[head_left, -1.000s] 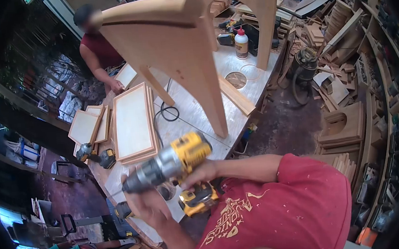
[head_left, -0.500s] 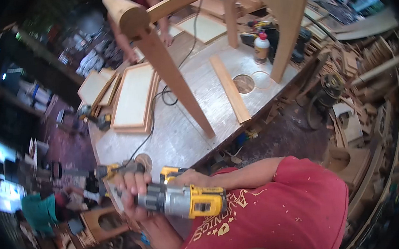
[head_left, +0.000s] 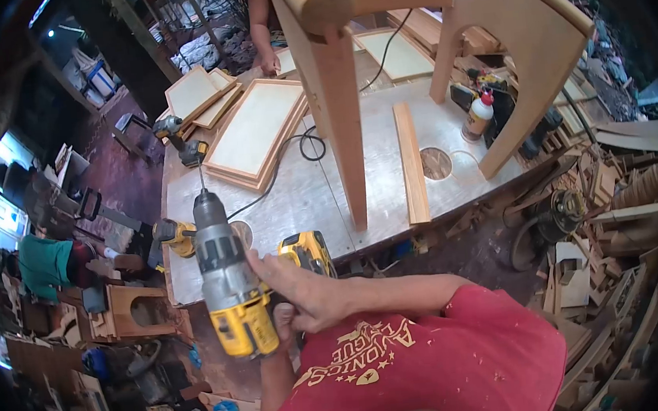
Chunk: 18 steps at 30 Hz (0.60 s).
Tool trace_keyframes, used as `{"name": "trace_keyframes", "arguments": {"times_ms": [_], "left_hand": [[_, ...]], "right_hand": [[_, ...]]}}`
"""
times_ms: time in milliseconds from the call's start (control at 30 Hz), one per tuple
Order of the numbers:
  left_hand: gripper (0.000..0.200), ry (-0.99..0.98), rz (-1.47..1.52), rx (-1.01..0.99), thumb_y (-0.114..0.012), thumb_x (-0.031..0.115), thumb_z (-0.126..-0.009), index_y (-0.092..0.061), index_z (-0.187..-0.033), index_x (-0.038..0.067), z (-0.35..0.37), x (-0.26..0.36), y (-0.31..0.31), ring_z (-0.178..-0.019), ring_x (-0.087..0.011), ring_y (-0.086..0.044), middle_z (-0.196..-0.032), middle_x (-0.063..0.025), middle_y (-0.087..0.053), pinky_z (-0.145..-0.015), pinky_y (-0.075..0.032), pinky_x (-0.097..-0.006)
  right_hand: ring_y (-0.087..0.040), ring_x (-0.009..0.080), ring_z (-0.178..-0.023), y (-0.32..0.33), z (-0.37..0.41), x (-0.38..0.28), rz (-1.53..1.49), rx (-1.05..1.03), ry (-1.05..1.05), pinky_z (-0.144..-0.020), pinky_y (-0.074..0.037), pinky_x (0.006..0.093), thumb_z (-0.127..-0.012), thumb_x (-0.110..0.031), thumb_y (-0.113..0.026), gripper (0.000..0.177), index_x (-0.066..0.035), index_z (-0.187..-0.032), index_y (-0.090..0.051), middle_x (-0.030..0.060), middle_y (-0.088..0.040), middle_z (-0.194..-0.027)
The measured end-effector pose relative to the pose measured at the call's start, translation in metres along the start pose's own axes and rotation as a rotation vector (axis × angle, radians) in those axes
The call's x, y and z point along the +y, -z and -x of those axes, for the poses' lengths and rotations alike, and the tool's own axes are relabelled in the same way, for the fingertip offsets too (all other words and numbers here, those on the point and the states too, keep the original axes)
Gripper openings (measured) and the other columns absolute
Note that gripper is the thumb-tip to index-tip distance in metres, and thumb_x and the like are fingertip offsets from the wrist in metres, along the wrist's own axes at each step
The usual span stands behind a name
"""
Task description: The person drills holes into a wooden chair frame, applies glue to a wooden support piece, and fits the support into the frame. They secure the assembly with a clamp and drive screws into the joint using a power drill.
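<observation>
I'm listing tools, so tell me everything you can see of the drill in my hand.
The drill has a yellow-and-black, plastic-looking body, a grey metallic collar, a black chuck and a thin bit. It is turned on its side, bit pointing away from you toward the table. Your right hand grips the mostly hidden handle; what looks like its battery shows beyond. I can't tell what else touches it.

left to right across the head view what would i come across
Green shirt, held drill, wood strip, red-capped bottle.
</observation>
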<state>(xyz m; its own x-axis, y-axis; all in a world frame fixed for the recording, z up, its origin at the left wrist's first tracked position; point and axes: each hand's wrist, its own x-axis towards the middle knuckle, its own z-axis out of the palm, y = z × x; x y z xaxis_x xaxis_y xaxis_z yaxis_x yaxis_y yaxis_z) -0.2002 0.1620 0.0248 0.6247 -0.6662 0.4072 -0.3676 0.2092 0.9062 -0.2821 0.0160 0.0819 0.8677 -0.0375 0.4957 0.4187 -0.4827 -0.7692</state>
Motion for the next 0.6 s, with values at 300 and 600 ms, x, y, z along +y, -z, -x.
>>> {"name": "trace_keyframes", "arguments": {"times_ms": [300, 600], "left_hand": [[0.075, 0.322, 0.943, -0.219, -0.074, 0.032, -0.084, -0.035, -0.138, -0.004, -0.063, 0.014, 0.041, -0.081, -0.0188, -0.062, -0.123, -0.0171, -0.049, -0.074, -0.055, -0.0348], [0.066, 0.359, 0.834, -0.631, -0.073, 0.016, -0.083, -0.037, -0.136, 0.0, -0.156, -0.024, 0.067, -0.073, -0.0136, -0.058, -0.11, -0.0126, -0.054, -0.068, -0.05, -0.0314]], "right_hand": [[-0.063, 0.0287, -0.082, 0.082, 0.005, -0.045, 0.435, 0.155, 0.11, -0.078, -0.052, 0.0408, -0.076, -0.009, -0.07, 0.062, -0.002, -0.133, -0.049, 0.0109, -0.065, -0.093], [-0.059, 0.0237, -0.107, 0.104, -0.032, 0.005, 0.821, 1.086, -0.441, -0.093, -0.048, 0.0392, -0.073, -0.008, -0.078, 0.062, 0.003, -0.128, -0.051, 0.0135, -0.058, -0.118]]}}
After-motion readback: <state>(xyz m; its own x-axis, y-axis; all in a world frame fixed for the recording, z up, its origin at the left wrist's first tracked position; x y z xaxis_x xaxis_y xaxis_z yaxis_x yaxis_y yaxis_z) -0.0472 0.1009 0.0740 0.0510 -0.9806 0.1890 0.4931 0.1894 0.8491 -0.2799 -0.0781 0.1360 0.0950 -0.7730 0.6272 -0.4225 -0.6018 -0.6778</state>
